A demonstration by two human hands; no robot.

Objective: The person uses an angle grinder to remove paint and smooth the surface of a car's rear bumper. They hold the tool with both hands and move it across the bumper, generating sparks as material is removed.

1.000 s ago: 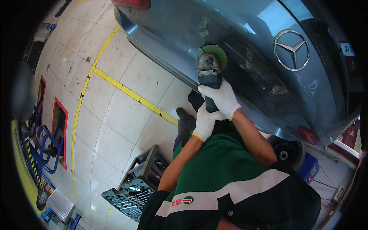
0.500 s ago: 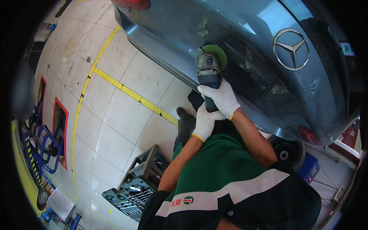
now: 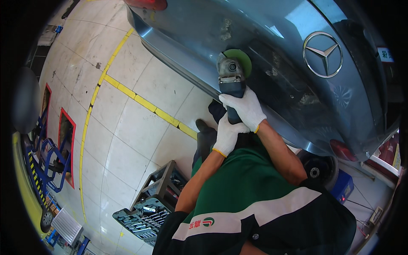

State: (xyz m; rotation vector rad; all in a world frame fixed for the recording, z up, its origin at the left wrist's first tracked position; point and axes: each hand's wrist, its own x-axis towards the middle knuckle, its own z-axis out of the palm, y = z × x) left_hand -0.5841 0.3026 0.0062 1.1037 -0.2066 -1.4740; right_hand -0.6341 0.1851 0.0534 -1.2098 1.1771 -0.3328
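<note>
An angle grinder (image 3: 233,80) with a green disc (image 3: 242,63) is held in front of me, its head at the rear of a blue-grey car (image 3: 187,36). Around the back of its body my left hand (image 3: 227,135), in a white knit glove, is closed. My right hand (image 3: 245,107), gloved the same way, grips the body just behind the head. The disc is at the dark recessed panel (image 3: 278,80) of the car's rear. Whether it touches the surface I cannot tell. Pale rough patches (image 3: 225,29) mark the panel near it.
An open socket set case (image 3: 144,216) lies by a grey cart (image 3: 163,182) at my lower left. Yellow lines (image 3: 136,97) cross the tiled floor. To the right are a wheel (image 3: 315,171) and a blue box (image 3: 341,187). Blue metal frames (image 3: 53,161) stand far left.
</note>
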